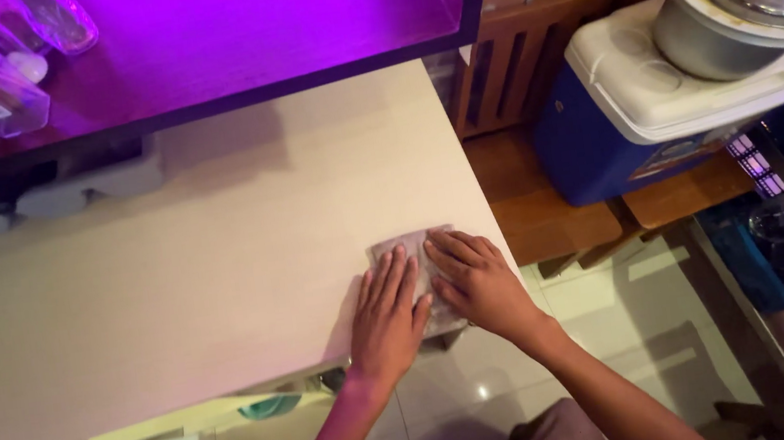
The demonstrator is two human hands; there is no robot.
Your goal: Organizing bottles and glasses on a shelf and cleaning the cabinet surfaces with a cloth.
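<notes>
While both your hands lie flat on one small grey cloth (413, 247) at the near right corner of the pale surface (169, 290), neither grip closes on anything: your left hand (387, 316) and right hand (481, 284) press it with fingers spread, touching side by side. That cloth looks thin, soft and light, likely to bunch or slide, so you would pinch it at an edge or corner. Well right of the cloth stands one blue cooler (603, 137) carrying one lidded metal pot (737, 3)
</notes>
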